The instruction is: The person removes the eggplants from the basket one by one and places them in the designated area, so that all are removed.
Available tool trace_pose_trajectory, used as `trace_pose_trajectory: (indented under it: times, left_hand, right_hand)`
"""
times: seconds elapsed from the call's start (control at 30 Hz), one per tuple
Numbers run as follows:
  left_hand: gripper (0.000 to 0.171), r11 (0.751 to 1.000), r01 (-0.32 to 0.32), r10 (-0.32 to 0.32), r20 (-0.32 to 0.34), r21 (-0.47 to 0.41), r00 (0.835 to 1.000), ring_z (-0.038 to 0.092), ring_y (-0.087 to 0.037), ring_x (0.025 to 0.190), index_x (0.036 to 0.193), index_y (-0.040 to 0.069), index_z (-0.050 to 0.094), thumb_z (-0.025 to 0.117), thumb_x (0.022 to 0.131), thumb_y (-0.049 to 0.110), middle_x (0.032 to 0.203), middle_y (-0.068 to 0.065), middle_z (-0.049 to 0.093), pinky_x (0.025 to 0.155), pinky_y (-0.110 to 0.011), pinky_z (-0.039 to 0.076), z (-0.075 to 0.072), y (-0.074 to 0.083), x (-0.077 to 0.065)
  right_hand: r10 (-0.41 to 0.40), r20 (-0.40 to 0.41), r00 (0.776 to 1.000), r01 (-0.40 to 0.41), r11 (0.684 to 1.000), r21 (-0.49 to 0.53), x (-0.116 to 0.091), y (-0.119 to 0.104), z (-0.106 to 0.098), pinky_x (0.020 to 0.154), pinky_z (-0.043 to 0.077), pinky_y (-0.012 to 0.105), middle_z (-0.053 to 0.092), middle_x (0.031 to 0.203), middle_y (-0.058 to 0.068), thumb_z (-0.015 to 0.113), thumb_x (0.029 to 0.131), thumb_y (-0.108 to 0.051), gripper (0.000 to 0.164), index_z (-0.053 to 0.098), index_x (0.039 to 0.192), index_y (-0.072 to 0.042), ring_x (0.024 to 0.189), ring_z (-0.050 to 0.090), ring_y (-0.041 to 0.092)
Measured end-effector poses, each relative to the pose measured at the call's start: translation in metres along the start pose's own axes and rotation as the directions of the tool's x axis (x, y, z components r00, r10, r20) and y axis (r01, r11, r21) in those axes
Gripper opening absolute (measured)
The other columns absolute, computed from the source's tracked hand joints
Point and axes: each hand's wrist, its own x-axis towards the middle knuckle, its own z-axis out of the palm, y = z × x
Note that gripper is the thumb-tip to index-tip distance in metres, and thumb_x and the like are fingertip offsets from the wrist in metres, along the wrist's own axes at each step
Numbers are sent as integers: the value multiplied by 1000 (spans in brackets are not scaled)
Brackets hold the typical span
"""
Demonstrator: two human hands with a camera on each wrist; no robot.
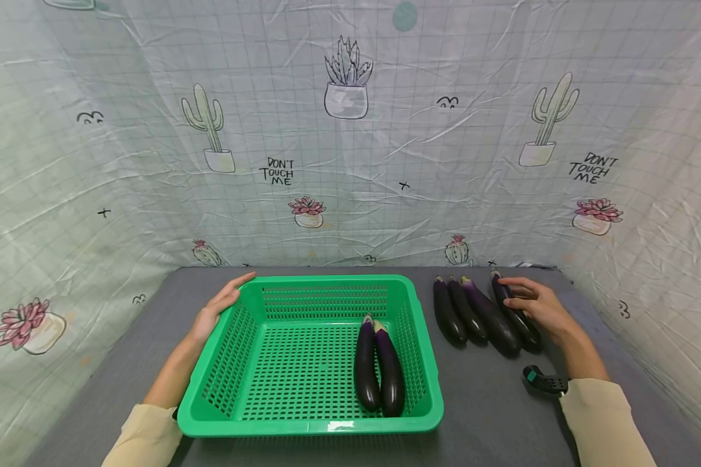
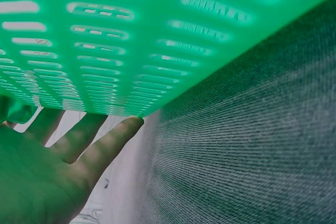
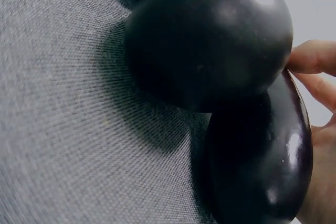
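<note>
A green plastic basket [image 1: 309, 428] with slotted walls stands at the middle of the table, two dark purple eggplants [image 1: 367, 370] side by side in its right part. My left hand [image 1: 213, 313] rests on its left rim near the far corner; in the left wrist view the fingers [image 2: 107, 148] lie straight against the outer wall. To the right of the basket, several eggplants [image 1: 448, 314] lie in a row. My right hand [image 1: 540, 308] holds the rightmost eggplant [image 1: 516, 318] by its upper part, and the fingertips partly cover it.
Grey cloth covers the table [image 1: 485, 408]. A pale curtain [image 1: 385, 149] printed with cactus drawings hangs behind and along both sides. A black wrist camera [image 1: 544, 381] sits by the right sleeve.
</note>
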Motion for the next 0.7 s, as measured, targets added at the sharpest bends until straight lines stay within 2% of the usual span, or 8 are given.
trace_pose_trajectory:
  times: [0.07, 0.13, 0.2, 0.3, 0.4, 0.53, 0.6, 0.7]
  left_hand:
    - [53, 1000, -3, 3, -3, 3, 1000, 26, 6, 142, 163, -1, 24, 23, 115, 22, 170, -22, 11, 111, -21, 27, 0, 0, 0]
    - [53, 1000, 0, 0, -8, 11, 1000, 23, 3, 145, 163, -1, 25, 24, 115, 21, 170, -20, 12, 115, -32, 24, -1, 0, 0]
    - [52, 1000, 9, -9, -10, 14, 1000, 22, -1, 147, 163, 1, 25, 24, 115, 22, 171, -19, 13, 115, -38, 23, -1, 1, 0]
    - [52, 1000, 8, -8, -8, 11, 1000, 21, -4, 148, 163, 1, 25, 24, 115, 22, 171, -20, 11, 112, -27, 25, -1, 0, -1]
    - [52, 1000, 7, -7, -3, 2, 1000, 24, 2, 145, 163, 2, 25, 24, 115, 23, 171, -22, 10, 106, -14, 28, -1, 0, -1]
    - [52, 1000, 9, -9, -2, -1, 1000, 26, 7, 141, 164, 3, 26, 24, 115, 23, 170, -24, 8, 104, -11, 29, 0, 0, -1]
    - [52, 1000, 13, -13, -4, 5, 1000, 24, 1, 145, 164, 4, 26, 24, 115, 23, 170, -24, 8, 107, -15, 28, 0, 0, -1]
    - [52, 1000, 17, -17, -5, 9, 1000, 18, -21, 155, 163, 3, 26, 24, 115, 23, 170, -25, 7, 117, -34, 24, 0, 1, -1]
  right_hand:
    - [-3, 1, 1000, 3, 1000, -2, 0, -1, 1, 108, 30, 81, 28, 163, 34, 66, 102, -23, 62, 42, 156, -5, 150, 25, 55]
    - [-9, 2, 1000, 9, 1000, 2, 0, -2, 2, 109, 29, 81, 28, 163, 34, 66, 102, -22, 62, 42, 156, -4, 150, 26, 55]
    - [-18, 3, 1000, 18, 1000, 2, 0, -2, 4, 110, 28, 80, 30, 162, 35, 66, 102, -20, 60, 43, 155, -3, 149, 27, 54]
    - [-32, 5, 999, 32, 999, 3, -1, -2, 6, 111, 28, 80, 33, 160, 35, 65, 102, -18, 58, 44, 153, 0, 148, 30, 54]
    - [-37, 6, 999, 37, 999, -6, -1, -1, 6, 111, 28, 79, 35, 159, 36, 64, 103, -18, 56, 45, 151, 2, 147, 32, 54]
    - [-37, 4, 999, 37, 999, -16, -1, -1, 6, 111, 29, 78, 35, 158, 37, 63, 103, -19, 57, 44, 152, 3, 146, 34, 54]
    - [-38, 1, 999, 38, 999, -26, 0, -1, 7, 111, 31, 77, 36, 157, 37, 63, 103, -19, 57, 44, 152, 3, 145, 35, 54]
    - [-42, -7, 999, 41, 998, -47, 0, -1, 7, 110, 35, 74, 38, 157, 37, 63, 104, -19, 56, 45, 152, 3, 144, 37, 54]
